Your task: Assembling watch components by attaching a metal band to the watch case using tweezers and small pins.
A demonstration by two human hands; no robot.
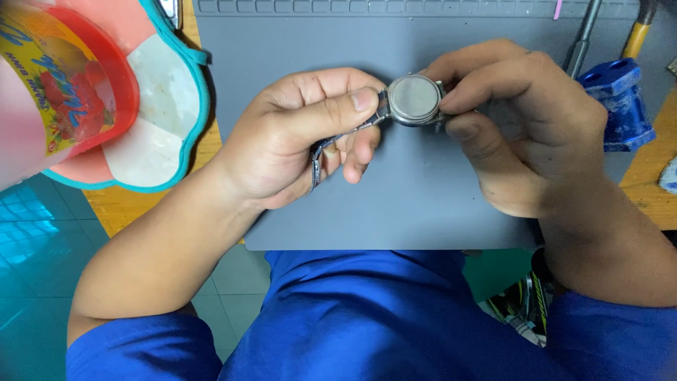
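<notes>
A metal wristwatch (pixel 415 99) is held case-back up above a grey work mat (pixel 423 212). My left hand (pixel 296 137) pinches the metal bracelet (pixel 338 141) beside the case between thumb and fingers; the rest of the band hangs down through the palm. My right hand (pixel 515 120) grips the other side of the round case with thumb and forefinger. Both hands are shut on the watch, and the dial side is hidden.
A blue plastic block (pixel 620 106) and tool handles (pixel 638 32) lie at the far right. A red-rimmed plastic tub (pixel 63 77) and a teal-edged tray (pixel 169 92) stand at the left on the wooden table (pixel 127 204). Blue-clothed lap below.
</notes>
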